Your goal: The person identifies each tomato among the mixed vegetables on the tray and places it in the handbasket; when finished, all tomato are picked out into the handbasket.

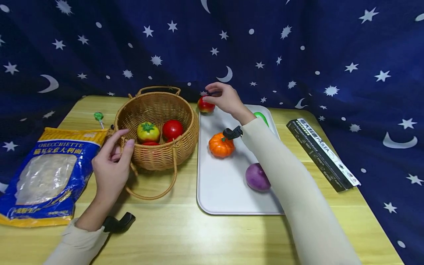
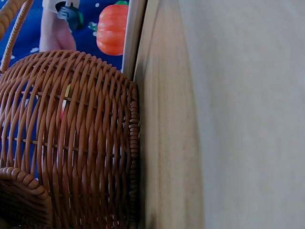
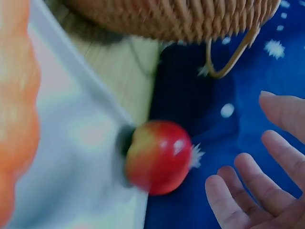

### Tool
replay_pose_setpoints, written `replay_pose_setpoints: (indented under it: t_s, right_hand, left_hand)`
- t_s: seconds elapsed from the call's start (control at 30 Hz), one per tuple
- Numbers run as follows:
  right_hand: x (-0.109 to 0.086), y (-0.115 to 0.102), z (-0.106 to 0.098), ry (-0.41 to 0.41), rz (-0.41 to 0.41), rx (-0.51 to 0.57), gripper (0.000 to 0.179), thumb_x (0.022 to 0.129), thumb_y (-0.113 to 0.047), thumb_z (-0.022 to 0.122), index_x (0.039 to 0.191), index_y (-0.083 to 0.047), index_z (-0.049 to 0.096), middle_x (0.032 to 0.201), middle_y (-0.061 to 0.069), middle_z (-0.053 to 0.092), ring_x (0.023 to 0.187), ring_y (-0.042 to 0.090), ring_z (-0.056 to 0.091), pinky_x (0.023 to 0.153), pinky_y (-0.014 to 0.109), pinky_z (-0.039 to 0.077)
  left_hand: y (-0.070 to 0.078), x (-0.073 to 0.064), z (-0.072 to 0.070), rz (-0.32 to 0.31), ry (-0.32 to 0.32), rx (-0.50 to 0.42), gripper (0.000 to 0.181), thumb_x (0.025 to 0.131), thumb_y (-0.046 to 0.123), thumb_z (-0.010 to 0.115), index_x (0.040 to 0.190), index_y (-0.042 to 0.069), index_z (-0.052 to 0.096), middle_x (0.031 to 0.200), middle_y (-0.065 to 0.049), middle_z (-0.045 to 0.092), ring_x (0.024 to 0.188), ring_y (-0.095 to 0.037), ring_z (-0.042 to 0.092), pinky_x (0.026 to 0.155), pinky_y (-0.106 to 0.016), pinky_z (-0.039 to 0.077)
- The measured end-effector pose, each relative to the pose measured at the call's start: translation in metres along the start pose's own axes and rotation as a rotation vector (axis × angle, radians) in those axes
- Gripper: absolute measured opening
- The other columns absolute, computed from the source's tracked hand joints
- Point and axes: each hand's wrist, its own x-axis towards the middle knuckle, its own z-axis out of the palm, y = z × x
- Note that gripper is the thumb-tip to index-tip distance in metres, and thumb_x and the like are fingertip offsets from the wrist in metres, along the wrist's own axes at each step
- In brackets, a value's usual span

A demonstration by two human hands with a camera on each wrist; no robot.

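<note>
My right hand [image 1: 226, 98] reaches over the far left corner of the white tray [image 1: 212, 191], beside a red apple [image 1: 205, 106]. The right wrist view shows its fingers [image 3: 271, 193] spread, with a gap between them and the apple [image 3: 161, 157]. At the left front of a wicker basket [image 1: 162, 158], my left hand [image 1: 110, 165] has its thumb and index finger apart near the rim; contact is hard to judge. Inside the basket lie a yellow-green tomato [image 1: 148, 131], a red tomato [image 1: 172, 129] and other red pieces, partly hidden. The left wrist view shows the basket wall [image 2: 81, 138] but not the hand.
An orange pumpkin [image 1: 221, 145], a purple round vegetable [image 1: 257, 177] and a partly hidden green item [image 1: 261, 117] are on the tray. To the right lies a black pasta box [image 1: 321, 154]. Left of the basket are an orecchiette bag [image 1: 49, 176] and a green lollipop [image 1: 98, 116].
</note>
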Motion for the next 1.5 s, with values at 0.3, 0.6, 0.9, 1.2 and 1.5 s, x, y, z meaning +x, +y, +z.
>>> replay_pose_setpoints:
  t_s: [0.3, 0.6, 0.9, 1.2, 1.5]
  right_hand:
    - [0.017, 0.026, -0.005, -0.083, 0.092, -0.082, 0.053, 0.092, -0.028, 0.078, 0.140, -0.014, 0.060, 0.143, 0.009, 0.055, 0.126, 0.025, 0.053, 0.104, 0.037, 0.045]
    - [0.031, 0.017, -0.016, -0.165, 0.073, -0.157, 0.056, 0.094, -0.027, 0.076, 0.144, -0.012, 0.056, 0.150, 0.013, 0.049, 0.137, 0.029, 0.045, 0.111, 0.042, 0.039]
    - [0.044, 0.010, -0.003, -0.235, 0.019, -0.305, 0.052, 0.093, -0.022, 0.077, 0.142, -0.013, 0.059, 0.150, 0.013, 0.048, 0.130, 0.032, 0.049, 0.109, 0.042, 0.041]
    - [0.048, 0.034, 0.006, -0.198, 0.037, -0.271, 0.048, 0.093, -0.016, 0.077, 0.138, -0.014, 0.063, 0.143, 0.011, 0.053, 0.126, 0.028, 0.050, 0.108, 0.038, 0.041]
    - [0.047, 0.044, 0.010, -0.135, 0.003, -0.230, 0.047, 0.092, -0.012, 0.078, 0.136, -0.014, 0.065, 0.138, 0.011, 0.056, 0.120, 0.029, 0.054, 0.106, 0.038, 0.043]
  left_hand:
    - [0.002, -0.003, -0.002, -0.019, -0.007, 0.014, 0.029, 0.099, 0.008, 0.067, 0.126, -0.001, 0.069, 0.064, -0.008, 0.031, 0.055, -0.005, 0.026, 0.052, -0.023, 0.020]
    - [0.003, 0.000, -0.001, 0.006, 0.008, -0.004, 0.028, 0.098, 0.006, 0.067, 0.125, -0.003, 0.069, 0.062, -0.006, 0.031, 0.054, -0.005, 0.025, 0.051, -0.022, 0.021]
    - [0.003, 0.000, 0.000, 0.010, 0.006, 0.001, 0.027, 0.098, 0.005, 0.067, 0.124, -0.003, 0.069, 0.063, -0.007, 0.031, 0.054, -0.004, 0.025, 0.051, -0.023, 0.020]
    - [0.002, -0.001, 0.002, -0.004, -0.003, 0.006, 0.028, 0.098, 0.006, 0.068, 0.125, -0.001, 0.070, 0.063, -0.009, 0.031, 0.054, -0.005, 0.025, 0.051, -0.023, 0.020]
    - [0.003, 0.001, 0.001, 0.007, -0.002, 0.005, 0.028, 0.098, 0.006, 0.067, 0.125, -0.002, 0.070, 0.062, -0.007, 0.031, 0.053, -0.005, 0.025, 0.051, -0.022, 0.020]
